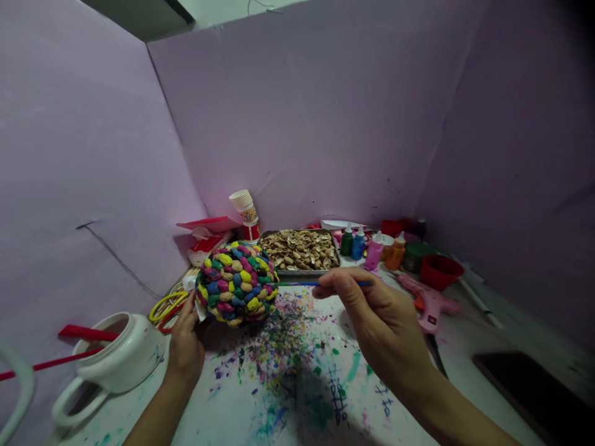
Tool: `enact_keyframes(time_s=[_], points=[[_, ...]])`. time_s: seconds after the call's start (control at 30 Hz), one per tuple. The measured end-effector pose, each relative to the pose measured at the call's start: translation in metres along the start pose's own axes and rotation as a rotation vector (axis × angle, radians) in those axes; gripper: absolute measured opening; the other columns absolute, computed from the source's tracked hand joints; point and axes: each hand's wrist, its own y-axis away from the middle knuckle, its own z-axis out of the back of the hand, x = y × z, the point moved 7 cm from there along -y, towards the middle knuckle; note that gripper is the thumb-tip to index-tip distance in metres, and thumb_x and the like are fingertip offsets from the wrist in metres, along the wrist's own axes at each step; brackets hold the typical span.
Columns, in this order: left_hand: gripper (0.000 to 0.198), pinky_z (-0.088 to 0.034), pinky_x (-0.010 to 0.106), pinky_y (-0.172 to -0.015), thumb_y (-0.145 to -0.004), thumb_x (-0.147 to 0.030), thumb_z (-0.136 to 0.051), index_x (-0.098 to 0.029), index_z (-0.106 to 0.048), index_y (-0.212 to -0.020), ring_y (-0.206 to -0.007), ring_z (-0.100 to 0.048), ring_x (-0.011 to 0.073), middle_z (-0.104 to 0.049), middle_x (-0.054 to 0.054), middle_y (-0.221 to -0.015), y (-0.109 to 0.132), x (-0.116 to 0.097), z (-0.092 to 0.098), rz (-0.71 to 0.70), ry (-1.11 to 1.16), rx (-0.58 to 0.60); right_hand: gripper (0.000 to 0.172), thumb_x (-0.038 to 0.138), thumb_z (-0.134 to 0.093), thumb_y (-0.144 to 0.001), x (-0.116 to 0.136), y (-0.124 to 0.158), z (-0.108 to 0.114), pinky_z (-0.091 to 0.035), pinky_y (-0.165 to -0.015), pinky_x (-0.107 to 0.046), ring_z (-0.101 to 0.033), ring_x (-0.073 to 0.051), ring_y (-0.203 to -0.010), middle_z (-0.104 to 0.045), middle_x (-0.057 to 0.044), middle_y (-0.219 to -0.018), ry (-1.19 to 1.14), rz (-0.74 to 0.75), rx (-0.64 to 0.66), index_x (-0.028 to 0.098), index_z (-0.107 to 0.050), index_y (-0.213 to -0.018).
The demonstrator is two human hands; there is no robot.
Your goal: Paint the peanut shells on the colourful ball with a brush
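My left hand [186,341] grips the near left side of a round ball [237,285] covered in peanut shells painted yellow, blue, green, pink and black, some left bare tan. Part of its fingers is hidden behind the ball. A thin blue paintbrush [302,284] is pinched between the thumb and fingers of my right hand [367,303]. Its tip points left and reaches the ball's right side; whether it touches a shell I cannot tell. Behind the ball lies a metal tray [307,272] heaped with peanut shells [302,249].
Paint bottles [357,243] stand back right, near a red cup [441,271] and a pink glue gun [430,303]. A dark phone-like slab [534,390] lies front right. A white mug [125,353] tips at left. Paper cups [244,207] stack behind. Purple panels [307,124] enclose the paint-spattered table [218,409].
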Motion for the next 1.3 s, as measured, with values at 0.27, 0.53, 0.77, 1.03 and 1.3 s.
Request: enact_keyframes(time_s=[0.27, 0.53, 0.77, 1.03, 1.3], points=[[0.032, -0.013, 0.048, -0.123, -0.052, -0.013, -0.059, -0.026, -0.071, -0.079, -0.143, -0.035, 0.0329, -0.067, 0.002, -0.126, 0.001, -0.001, 0.002, 0.090, 0.047, -0.023, 0.018, 0.023, -0.057, -0.093, 0.005, 0.004, -0.007, -0.058, -0.066, -0.022, -0.072, -0.012, -0.070, -0.077, 0.002, -0.075, -0.065, 0.047, 0.040, 0.022, -0.072, -0.084], [0.025, -0.015, 0.049, -0.121, -0.061, -0.021, -0.063, -0.025, -0.072, -0.084, -0.144, -0.034, 0.0306, -0.068, 0.005, -0.123, 0.001, -0.003, 0.000, 0.155, 0.075, -0.037, 0.016, 0.022, -0.059, -0.093, 0.003, 0.009, -0.016, -0.058, -0.067, -0.017, -0.074, -0.011, -0.071, -0.079, 0.001, -0.078, -0.053, 0.077, 0.090, 0.022, -0.074, -0.089], [0.030, -0.021, 0.046, -0.120, -0.078, -0.032, -0.051, -0.022, -0.074, -0.094, -0.137, -0.045, 0.0278, -0.069, 0.008, -0.122, 0.002, -0.019, -0.006, 0.262, 0.103, -0.075, 0.017, 0.023, -0.059, -0.092, 0.001, 0.009, -0.018, -0.060, -0.064, -0.021, -0.075, -0.014, -0.070, -0.079, 0.000, -0.077, -0.043, 0.071, 0.088, 0.022, -0.075, -0.087], [0.038, -0.023, 0.044, -0.120, -0.079, -0.029, -0.052, -0.023, -0.072, -0.110, -0.141, -0.039, 0.0262, -0.062, 0.006, -0.136, 0.003, -0.005, -0.007, 0.201, 0.114, -0.036, 0.019, 0.023, -0.056, -0.092, -0.003, 0.011, -0.023, -0.061, -0.064, -0.025, -0.075, -0.016, -0.070, -0.079, -0.001, -0.078, -0.042, 0.060, 0.126, 0.023, -0.074, -0.087], [0.044, -0.027, 0.045, -0.117, -0.081, -0.036, -0.054, -0.025, -0.067, -0.122, -0.143, -0.036, 0.0269, -0.059, 0.006, -0.139, 0.006, 0.012, -0.011, 0.235, 0.183, -0.031, 0.019, 0.024, -0.056, -0.093, -0.006, 0.013, -0.025, -0.059, -0.062, -0.023, -0.075, -0.015, -0.070, -0.079, -0.001, -0.077, -0.010, 0.061, 0.136, 0.022, -0.074, -0.086]])
